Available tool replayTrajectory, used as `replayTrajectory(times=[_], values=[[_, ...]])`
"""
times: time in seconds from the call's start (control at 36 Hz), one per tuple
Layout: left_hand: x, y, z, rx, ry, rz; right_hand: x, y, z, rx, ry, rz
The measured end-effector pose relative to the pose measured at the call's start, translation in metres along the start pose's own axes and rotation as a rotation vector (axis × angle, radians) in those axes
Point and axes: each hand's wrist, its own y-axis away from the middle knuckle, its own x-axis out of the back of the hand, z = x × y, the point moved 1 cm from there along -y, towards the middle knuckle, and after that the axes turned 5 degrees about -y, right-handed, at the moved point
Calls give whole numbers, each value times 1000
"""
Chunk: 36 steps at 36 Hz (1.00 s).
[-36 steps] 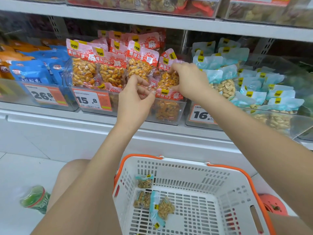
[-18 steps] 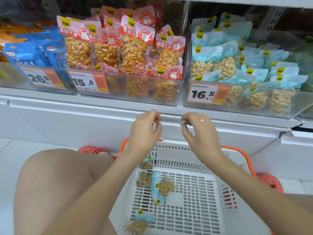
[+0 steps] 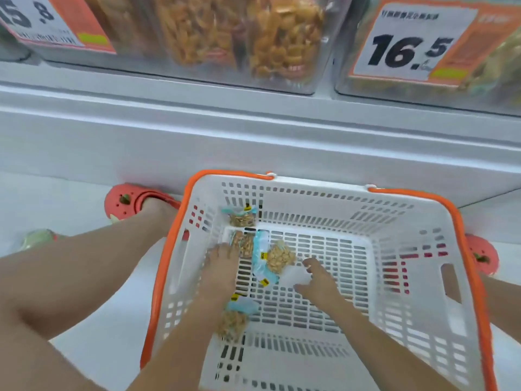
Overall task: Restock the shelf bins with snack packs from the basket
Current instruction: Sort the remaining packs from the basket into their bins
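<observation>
The shelf (image 3: 253, 128) carried clear bins (image 3: 242, 43) just above and behind the white basket (image 3: 417, 292) on the floor, whose mostly bare slotted bottom left open room inside its high orange-rimmed walls. Both hands were down in it at the pick-up step: the left hand (image 3: 221, 270) lay with straight fingers on one snack pack (image 3: 245, 245), the right hand (image 3: 317, 280) spread beside the blue-topped pack (image 3: 275, 259), neither grip closed. Next, seemingly, each must pinch a pack and lift it clear of the rim toward the bins.
</observation>
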Motion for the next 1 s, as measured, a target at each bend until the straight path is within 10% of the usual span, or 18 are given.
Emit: replayTrajectory(times=[0.31,0.56,0.81,1.0], values=[[-37,-57,15,-252,-373,254,-12,-39,-28,331,761,-28],[-34,-65,-2,-290,-75,201,-23,-56,-25,444,801,-60],[22,-51,18,-53,570,202,31,-7,-19,57,-338,-64],[113,-23,45,-32,1080,-448,109,63,-57,64,-658,-284]])
